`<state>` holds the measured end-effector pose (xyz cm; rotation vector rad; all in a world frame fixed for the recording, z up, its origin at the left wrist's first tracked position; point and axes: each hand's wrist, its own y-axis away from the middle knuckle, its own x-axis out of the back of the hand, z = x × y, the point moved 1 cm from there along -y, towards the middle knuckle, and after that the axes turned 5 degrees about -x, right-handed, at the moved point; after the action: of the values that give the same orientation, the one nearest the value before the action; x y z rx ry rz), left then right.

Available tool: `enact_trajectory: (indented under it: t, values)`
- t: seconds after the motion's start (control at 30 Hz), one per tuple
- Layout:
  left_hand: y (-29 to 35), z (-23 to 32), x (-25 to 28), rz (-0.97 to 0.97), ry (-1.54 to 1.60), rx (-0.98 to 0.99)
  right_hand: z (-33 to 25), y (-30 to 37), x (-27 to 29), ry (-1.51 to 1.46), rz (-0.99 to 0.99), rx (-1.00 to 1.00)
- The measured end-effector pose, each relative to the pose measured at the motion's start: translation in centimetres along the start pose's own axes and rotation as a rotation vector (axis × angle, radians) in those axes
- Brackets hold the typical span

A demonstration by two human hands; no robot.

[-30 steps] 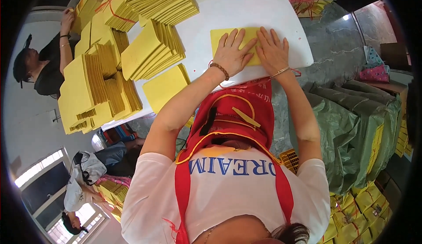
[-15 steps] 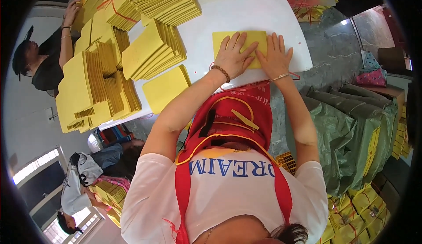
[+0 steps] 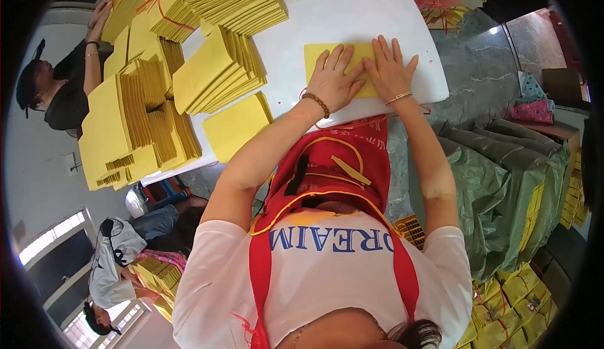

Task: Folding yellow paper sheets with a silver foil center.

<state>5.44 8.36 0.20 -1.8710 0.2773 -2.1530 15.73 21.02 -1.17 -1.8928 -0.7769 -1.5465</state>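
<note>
A flat yellow paper piece (image 3: 362,52), perhaps folded, lies near the front edge of the white table. My left hand (image 3: 337,79) rests flat on it, fingers stretched out and pointing away from me. Beside it, my right hand (image 3: 391,73) lies spread over the paper's right side, its thumb close to the left hand's fingers. Both palms cover much of the paper, so I cannot tell whether it is one layer or several. Left of my left forearm sits a low yellow paper stack (image 3: 236,125).
Taller yellow paper stacks (image 3: 217,72) fill the table's left side, one bundle (image 3: 165,12) tied with red string. A co-worker's hand (image 3: 100,18) touches a far-left stack. Green plastic-wrapped bundles (image 3: 497,185) stand at right. Another person (image 3: 110,280) works at lower left.
My right hand has slid a little forward and to the left over the paper. My left hand stays nearly in place. The co-worker's hands have shifted slightly at the far-left stack.
</note>
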Motion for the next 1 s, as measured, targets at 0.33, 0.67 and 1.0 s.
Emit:
enact_trajectory:
  t: [0.33, 0.67, 1.0]
  values:
    - [0.1, -0.1, 0.4, 0.028, 0.003, 0.003, 1.0, 1.0, 0.6, -0.31, 0.306, -0.044]
    - [0.0, 0.1, 0.2, 0.028, -0.005, -0.002, 0.9, -0.7, 0.9, -0.302, 0.411, 0.063]
    - [0.0, 0.1, 0.2, 0.008, -0.009, 0.011, 0.7, -2.1, 1.1, -0.254, 0.412, 0.063]
